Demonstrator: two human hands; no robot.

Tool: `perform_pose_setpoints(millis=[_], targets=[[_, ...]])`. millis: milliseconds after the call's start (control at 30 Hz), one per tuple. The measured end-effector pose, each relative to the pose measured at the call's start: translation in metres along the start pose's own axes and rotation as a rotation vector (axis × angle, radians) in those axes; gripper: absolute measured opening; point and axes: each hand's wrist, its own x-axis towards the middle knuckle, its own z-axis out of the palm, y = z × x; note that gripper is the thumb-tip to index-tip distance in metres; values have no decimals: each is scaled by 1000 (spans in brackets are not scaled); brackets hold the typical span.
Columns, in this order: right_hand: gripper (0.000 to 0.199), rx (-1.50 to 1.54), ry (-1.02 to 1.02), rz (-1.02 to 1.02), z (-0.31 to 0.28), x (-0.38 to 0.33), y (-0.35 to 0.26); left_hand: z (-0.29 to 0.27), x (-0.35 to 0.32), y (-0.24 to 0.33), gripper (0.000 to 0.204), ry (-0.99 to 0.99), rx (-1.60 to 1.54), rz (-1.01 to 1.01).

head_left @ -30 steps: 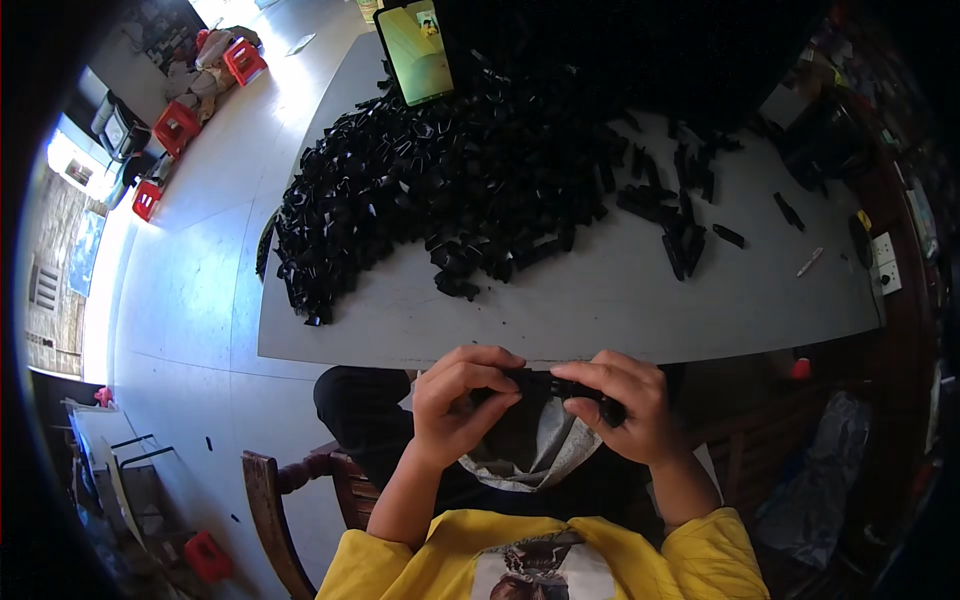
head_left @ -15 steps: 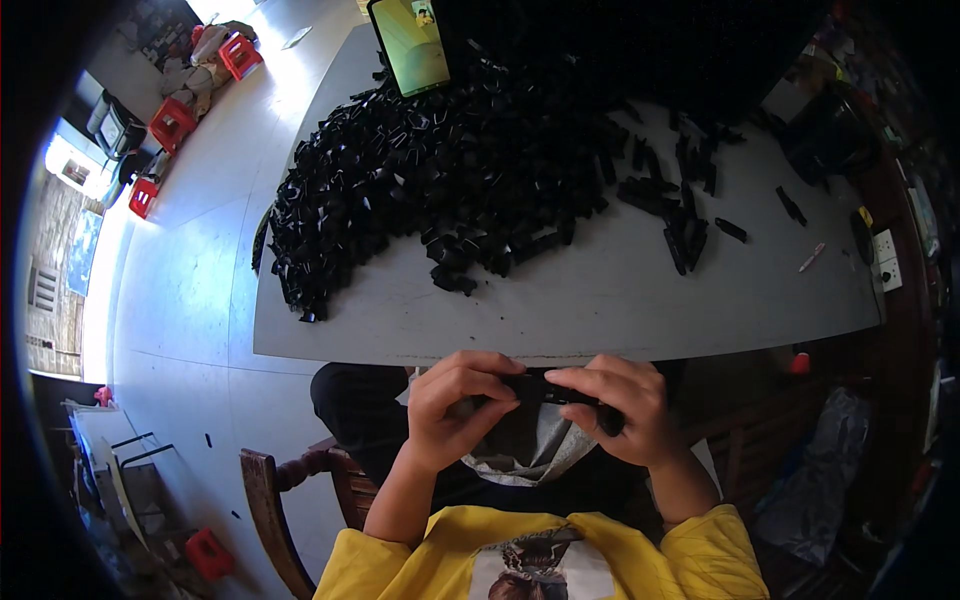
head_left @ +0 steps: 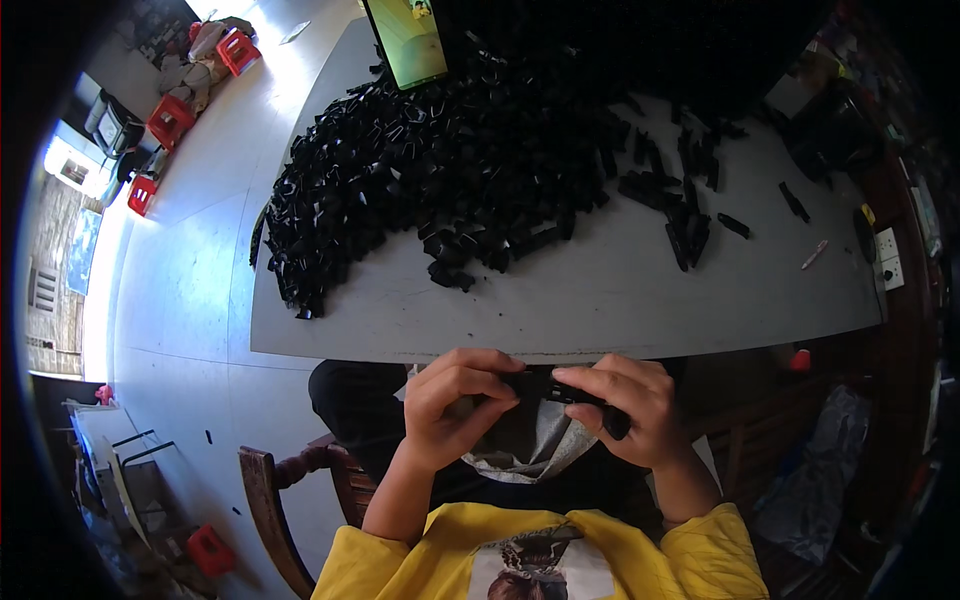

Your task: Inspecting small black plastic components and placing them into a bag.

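Observation:
Just beyond the table's near edge, over my lap, both hands are closed on black parts. My right hand [head_left: 642, 405] grips a long black plastic piece [head_left: 615, 422] between thumb and fingers, its inner end pointing left. A small dark piece [head_left: 524, 383] is pinched in my left hand [head_left: 450, 405], mostly covered by the fingers. The two pieces face each other closely; whether they touch I cannot tell. On the grey table [head_left: 400, 320] lies a large heap of small black plastic pieces [head_left: 400, 180], with several longer black parts [head_left: 688, 225] to its right.
A lit phone [head_left: 408, 45] stands upright behind the heap. A pen [head_left: 815, 254] lies at the table's right, near a wall socket [head_left: 888, 258]. Below my hands a grey cloth [head_left: 545, 455] covers part of my lap. Red stools [head_left: 172, 122] stand on the floor at far left.
The right hand and its long black piece have shifted very slightly to the right. My left hand stays almost where it was, and the whole view has moved a little.

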Motion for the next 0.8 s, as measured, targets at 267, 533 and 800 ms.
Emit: perform_pose_setpoints(millis=[267,533,800], targets=[[28,15,1,83,2,-4,2,2,0,1,15,-34,12,-1],[33,122,-201,-5,17,-13,4,24,-12,16,46,52,-780,-366],[48,119,-261,-168,44,-36,4,32,-21,10,59,-209,-663,-265]])
